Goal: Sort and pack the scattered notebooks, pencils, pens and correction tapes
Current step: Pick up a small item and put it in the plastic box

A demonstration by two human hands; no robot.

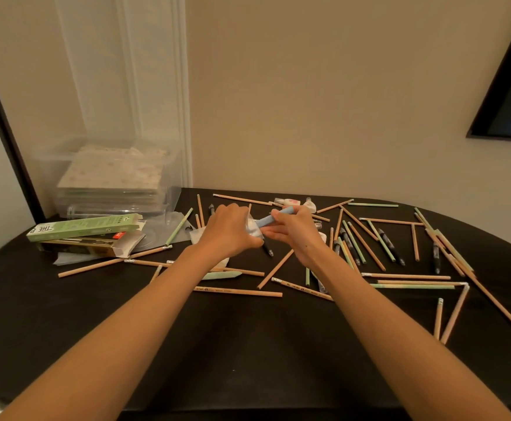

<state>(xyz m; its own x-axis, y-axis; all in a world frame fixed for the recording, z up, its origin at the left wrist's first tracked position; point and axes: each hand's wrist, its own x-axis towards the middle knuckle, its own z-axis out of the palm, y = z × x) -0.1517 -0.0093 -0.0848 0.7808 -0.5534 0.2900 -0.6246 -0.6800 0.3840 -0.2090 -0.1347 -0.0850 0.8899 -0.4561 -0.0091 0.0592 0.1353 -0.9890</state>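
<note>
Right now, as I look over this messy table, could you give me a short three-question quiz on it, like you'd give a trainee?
1. True or false: the notebooks lie scattered among the pencils.
2. What does the right hand pinch? A) a light blue stick B) scissors C) a ruler
3. Fill in: the green carton lies on the table's ___ side.
Key: 1 false, they sit stacked in the clear box; 2 A; 3 left.
</note>
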